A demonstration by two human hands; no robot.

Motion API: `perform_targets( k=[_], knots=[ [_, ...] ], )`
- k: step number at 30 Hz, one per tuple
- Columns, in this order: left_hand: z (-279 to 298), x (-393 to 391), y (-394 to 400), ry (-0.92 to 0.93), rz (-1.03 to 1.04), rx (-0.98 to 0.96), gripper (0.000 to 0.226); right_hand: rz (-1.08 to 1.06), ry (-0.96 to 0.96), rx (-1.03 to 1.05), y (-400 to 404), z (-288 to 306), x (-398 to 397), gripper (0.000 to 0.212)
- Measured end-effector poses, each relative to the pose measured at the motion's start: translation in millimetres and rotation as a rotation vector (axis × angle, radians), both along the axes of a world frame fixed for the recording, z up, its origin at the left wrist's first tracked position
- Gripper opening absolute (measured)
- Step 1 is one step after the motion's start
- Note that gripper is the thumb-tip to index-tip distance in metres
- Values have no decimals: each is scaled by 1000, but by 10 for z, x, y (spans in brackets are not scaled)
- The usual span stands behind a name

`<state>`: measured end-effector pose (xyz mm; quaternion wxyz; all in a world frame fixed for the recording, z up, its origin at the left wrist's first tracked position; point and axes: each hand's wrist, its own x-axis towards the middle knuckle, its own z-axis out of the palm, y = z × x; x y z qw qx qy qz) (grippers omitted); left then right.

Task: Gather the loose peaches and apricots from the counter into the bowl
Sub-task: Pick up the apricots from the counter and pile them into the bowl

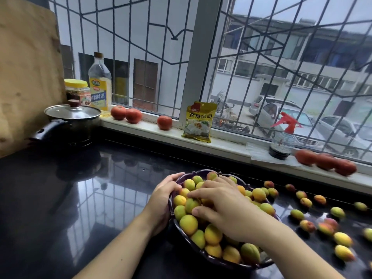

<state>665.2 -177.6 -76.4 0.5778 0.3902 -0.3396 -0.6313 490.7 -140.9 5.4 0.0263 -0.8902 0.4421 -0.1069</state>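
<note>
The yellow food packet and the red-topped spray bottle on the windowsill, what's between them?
Nothing: in the head view, bare white windowsill separates yellow food packet from red-topped spray bottle.

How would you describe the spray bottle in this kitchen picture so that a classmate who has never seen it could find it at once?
Start at the big barred window and drop to the pale sill beneath it. Right of the yellow packet, the spray bottle stands upright beside three tomatoes. It alone has a red trigger head on a clear body with a dark base.

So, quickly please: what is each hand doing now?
Left hand: grips the bowl rim.
Right hand: open, fingers spread on the fruit in the bowl.
</note>
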Motion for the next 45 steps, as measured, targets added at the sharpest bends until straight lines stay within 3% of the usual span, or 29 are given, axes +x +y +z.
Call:
perform_targets(
  k=[4, 7, 11, 15, 18, 24, 28, 31, 37, 40, 45],
  knots=[
    [-1, 6, 5, -24, 3, -15, 39, -28, 55, 10, 82, 54, 11, 48],
    [-8, -1, -1, -33, 9, -23, 38, -94, -163, 29, 179, 61, -83, 50],
    [-35, -17, -28, -34, 21, -31, 41, -358, -476, -107, 222, -8, -500, 31],
    [-45, -12, -22, -41, 38, -31, 45, -685, -589, -108, 307, -225, -971, 21],
    [-53, -42, 17, -84, 58, -53, 46, -806, -624, -66, 418, -441, -1215, 21],
    [-27, -90, 174, -181, 79, -118, 45, -955, -483, -31, 605, -659, -1376, 28],
    [-33, -74, 206, -161, 66, -107, 44, -1033, -207, 26, 811, -822, -1491, 41],
    [-51, -67, 192, -154, 47, -117, 41, -1037, -53, -29, 923, -1039, -1495, 39],
    [-59, -86, 218, -138, 40, -124, 39, -1055, -47, -153, 850, -1105, -1580, 44],
    [-111, -101, 177, -132, 57, -126, 42, -1152, -57, -99, 698, -1075, -1753, 50],
    [-157, -110, 182, -83, 60, -125, 40, -1260, -170, -20, 466, -1044, -1912, 42]
  ],
)
